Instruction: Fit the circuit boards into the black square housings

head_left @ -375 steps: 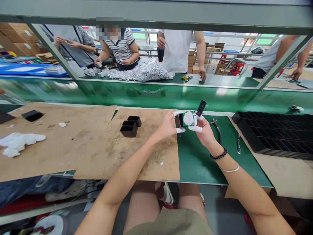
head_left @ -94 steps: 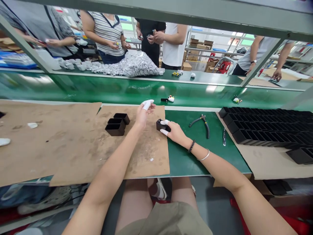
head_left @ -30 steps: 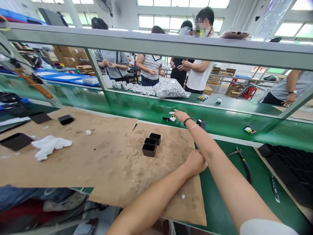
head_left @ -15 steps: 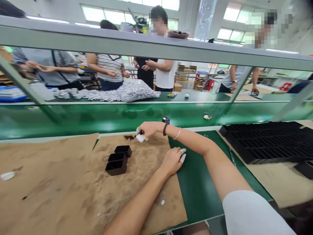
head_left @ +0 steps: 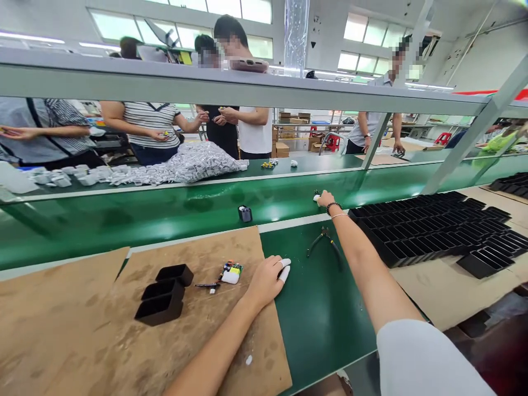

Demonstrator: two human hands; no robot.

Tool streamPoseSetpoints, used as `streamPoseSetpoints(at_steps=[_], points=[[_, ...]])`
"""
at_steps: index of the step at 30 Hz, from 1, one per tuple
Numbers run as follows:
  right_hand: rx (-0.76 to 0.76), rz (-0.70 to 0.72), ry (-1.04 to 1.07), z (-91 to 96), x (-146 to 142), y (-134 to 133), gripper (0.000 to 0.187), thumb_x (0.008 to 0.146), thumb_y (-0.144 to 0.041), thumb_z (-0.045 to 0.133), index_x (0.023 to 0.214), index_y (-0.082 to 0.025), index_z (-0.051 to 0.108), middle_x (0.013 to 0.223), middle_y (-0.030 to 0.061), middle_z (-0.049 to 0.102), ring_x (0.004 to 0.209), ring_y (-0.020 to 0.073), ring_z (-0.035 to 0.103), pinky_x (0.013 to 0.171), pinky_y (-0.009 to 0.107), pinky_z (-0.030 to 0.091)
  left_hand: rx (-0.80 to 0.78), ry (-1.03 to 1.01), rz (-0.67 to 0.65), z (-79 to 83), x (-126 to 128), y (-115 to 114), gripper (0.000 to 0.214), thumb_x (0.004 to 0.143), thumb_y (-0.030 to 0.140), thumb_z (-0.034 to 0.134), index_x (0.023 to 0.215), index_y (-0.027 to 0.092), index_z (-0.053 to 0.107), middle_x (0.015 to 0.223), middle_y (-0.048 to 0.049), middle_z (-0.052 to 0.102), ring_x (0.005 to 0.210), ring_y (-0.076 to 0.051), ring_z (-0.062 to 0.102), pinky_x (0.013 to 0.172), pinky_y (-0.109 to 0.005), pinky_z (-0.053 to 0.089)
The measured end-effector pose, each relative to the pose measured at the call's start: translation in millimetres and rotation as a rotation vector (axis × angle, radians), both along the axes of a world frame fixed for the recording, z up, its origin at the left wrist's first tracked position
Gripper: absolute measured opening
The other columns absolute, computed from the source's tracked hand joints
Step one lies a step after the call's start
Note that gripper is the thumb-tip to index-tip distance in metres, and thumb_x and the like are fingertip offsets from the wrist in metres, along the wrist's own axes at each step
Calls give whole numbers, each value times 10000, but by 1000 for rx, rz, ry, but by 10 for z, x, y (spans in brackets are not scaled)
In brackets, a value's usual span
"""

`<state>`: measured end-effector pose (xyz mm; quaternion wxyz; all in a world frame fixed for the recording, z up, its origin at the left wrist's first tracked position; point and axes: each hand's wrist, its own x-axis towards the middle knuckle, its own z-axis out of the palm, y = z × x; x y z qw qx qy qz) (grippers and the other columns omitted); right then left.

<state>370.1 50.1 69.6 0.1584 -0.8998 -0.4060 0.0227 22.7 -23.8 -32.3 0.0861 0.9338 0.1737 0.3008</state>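
Observation:
My right hand (head_left: pixel 327 199) reaches across to the green belt, its fingers closed at a small circuit board (head_left: pixel 317 196) with a white part, mostly hidden by the fingers. My left hand (head_left: pixel 269 279), with white finger covers on two fingers, lies flat over the right edge of the brown cardboard (head_left: pixel 231 341) and holds nothing. A second circuit board (head_left: pixel 231 273), with green, yellow and white parts and a dark lead, rests left of it. Three open black cases (head_left: pixel 163 304) stand together farther left.
Pliers with dark handles (head_left: pixel 325 242) lie on the green tabletop below my right forearm. Rows of black cases (head_left: pixel 433 225) fill the right side. A black case (head_left: pixel 245 213) sits on the belt. Across it, several people stand behind a pile of white pieces (head_left: pixel 202 162); a shelf rail (head_left: pixel 264 91) crosses above.
My right hand has let go of one circuit board on the cardboard and moved right to another on the belt. The view has shifted right; my left hand stays at the cardboard edge.

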Motion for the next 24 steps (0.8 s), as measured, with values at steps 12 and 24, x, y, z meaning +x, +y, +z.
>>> streamPoseSetpoints(at_steps=[12,24], points=[[104,-47,257,-246,84,220,357,964,-357,667,1246,-141,633,1272,116,653,1116,241,666,943,448,579,-68,25,13,-21,-12,23,292,958,149,460,1080,187,722,932,-74,731,845,-211,682,736,-333,555],[293,516,870,203,-1150,-314,195,929,-249,587,940,-140,748,993,118,791,941,213,757,891,348,609,-49,73,42,85,82,-54,192,942,198,543,998,189,726,911,-72,726,861,-201,678,778,-325,537]])
